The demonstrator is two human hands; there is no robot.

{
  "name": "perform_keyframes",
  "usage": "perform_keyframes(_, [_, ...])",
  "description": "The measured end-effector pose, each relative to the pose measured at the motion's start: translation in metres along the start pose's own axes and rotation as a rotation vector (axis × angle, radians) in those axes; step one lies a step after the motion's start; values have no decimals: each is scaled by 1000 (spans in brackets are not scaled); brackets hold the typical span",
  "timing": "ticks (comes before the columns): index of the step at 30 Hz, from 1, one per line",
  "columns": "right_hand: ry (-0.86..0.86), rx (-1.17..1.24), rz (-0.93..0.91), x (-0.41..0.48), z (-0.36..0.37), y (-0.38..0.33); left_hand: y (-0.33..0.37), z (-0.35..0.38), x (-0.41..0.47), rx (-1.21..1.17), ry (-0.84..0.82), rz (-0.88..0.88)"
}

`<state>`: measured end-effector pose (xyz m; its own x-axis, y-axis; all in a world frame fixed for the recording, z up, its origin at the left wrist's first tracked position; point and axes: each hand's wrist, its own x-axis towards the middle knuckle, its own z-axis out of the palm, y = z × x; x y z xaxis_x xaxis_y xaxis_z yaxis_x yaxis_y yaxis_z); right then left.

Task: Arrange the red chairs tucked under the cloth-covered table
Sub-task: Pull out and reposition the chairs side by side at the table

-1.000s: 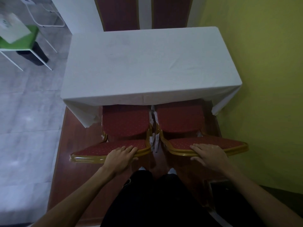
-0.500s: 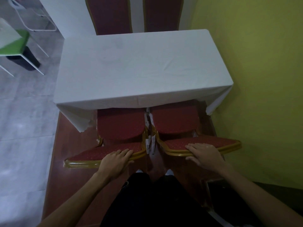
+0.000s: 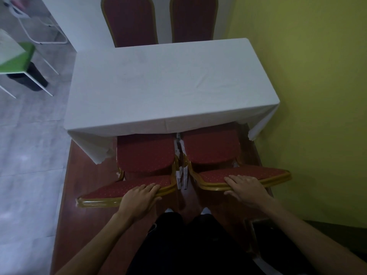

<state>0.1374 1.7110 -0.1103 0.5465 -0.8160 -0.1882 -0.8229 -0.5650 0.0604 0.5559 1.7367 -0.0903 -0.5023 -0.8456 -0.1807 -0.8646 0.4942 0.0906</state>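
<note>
Risk, nearest: the left chair (image 3: pixel 146 153) and right chair (image 3: pixel 210 145) stand just beside each other on the wooden floor (image 3: pixel 89 175). An uneven push could knock their gold frames together.
Risk, farther: the white cloth (image 3: pixel 95 147) hangs over the bench's near edge onto the seats. A seat sliding in could drag it crooked.
Left hand (image 3: pixel 139 199): fingers (image 3: pixel 151 188) lie over the left chair's backrest top, with the thumb under the rim, gripping it.
Right hand (image 3: pixel 246 190): fingers (image 3: pixel 236 180) spread over the right chair's backrest top, with the thumb at the rim, gripping it.
Chairs: the seat fronts sit under the near edge of the bench (image 3: pixel 168 84), and the backrests stand clear of it.
Far edge: two more red chairs (image 3: pixel 130 20) stand there.
</note>
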Motion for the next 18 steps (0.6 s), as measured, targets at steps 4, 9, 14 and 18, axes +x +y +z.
perform_keyframes(4, [-5, -11, -6, 0, -1, 1, 1, 1, 0, -19, -9, -11])
perform_keyframes(9, [3, 9, -2, 0, -2, 1, 1, -1, 1, -36, -32, -19])
perform_keyframes(14, [5, 29, -4, 1, -7, 0, 2, -4, 0, -30, -57, -22])
perform_keyframes(18, [-15, 37, 6, 1, -6, 0, 2, -5, 1, -49, -93, -27])
